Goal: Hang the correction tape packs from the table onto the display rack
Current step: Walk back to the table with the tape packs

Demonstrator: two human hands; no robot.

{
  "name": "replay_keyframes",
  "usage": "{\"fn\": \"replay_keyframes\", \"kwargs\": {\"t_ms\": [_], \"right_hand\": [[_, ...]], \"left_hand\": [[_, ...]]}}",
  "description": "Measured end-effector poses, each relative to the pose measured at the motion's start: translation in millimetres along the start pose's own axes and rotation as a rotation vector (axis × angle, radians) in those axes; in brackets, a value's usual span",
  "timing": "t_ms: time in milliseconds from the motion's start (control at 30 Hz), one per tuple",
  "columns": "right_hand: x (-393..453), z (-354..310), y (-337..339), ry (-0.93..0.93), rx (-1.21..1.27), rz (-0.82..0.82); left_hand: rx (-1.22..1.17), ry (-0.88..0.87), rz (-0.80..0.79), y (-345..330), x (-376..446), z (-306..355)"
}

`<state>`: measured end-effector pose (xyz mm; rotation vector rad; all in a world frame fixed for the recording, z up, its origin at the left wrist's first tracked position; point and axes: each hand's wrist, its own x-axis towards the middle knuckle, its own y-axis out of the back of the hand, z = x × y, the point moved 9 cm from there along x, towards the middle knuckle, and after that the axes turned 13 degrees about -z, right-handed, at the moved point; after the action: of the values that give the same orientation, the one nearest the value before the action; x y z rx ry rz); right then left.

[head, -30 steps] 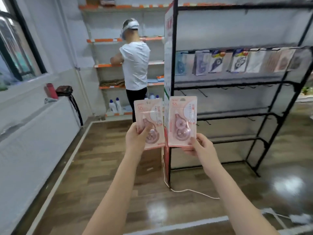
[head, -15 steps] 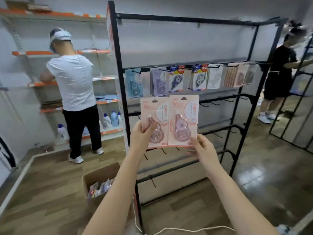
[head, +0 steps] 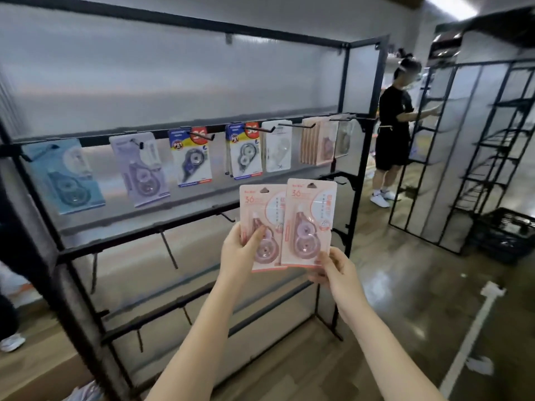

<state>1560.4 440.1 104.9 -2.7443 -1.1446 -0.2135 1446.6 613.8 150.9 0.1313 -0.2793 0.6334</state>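
Note:
My left hand grips a pink correction tape pack by its lower left edge, thumb across the front. My right hand pinches a second pink pack at its bottom right corner; this pack overlaps the first one's right side. Both packs are upright in front of the black display rack. Along the rack's top rail hang blue, purple, dark blue, white and pink packs on hooks.
The lower rails carry bare hooks. A person in black stands at a second black rack to the right. A black crate sits on the glossy wooden floor. A cardboard box lies at lower left.
The view has swung right and closer to the rack; the person in white has left the frame. Both hands still hold the two pink packs, now nearer the rack's right end.

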Motion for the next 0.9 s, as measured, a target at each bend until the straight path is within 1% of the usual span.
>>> {"fn": "replay_keyframes", "kwargs": {"t_ms": [167, 333, 400, 500, 633, 800, 900], "right_hand": [[61.4, -15.4, 95.4, 0.028, 0.002, 0.033], [106.1, -21.6, 176.4, 0.047, 0.015, 0.088], [120.3, -21.6, 201.0, 0.053, 0.060, 0.119], [144.6, -22.5, 227.2, 0.066, 0.137, 0.129], [182.4, -22.4, 255.4, 0.093, 0.165, 0.125], [240.1, -22.6, 286.4, 0.102, 0.108, 0.101], [276.4, -26.7, 299.8, 0.114, 0.086, 0.082]], "left_hand": [[-0.065, -0.025, 0.027, -74.7, 68.2, -2.8], [-0.010, -0.059, 0.005, -144.5, 125.0, -5.0], [0.006, -0.073, -0.006, -167.9, 146.4, -2.6], [-0.016, -0.090, -0.014, -195.7, 184.4, -0.2], [0.003, -0.139, -0.034, -224.3, 238.4, 5.6], [0.066, -0.191, -0.009, -245.9, 303.7, 2.5], [0.091, -0.196, 0.040, -252.4, 333.5, -6.9]]}}
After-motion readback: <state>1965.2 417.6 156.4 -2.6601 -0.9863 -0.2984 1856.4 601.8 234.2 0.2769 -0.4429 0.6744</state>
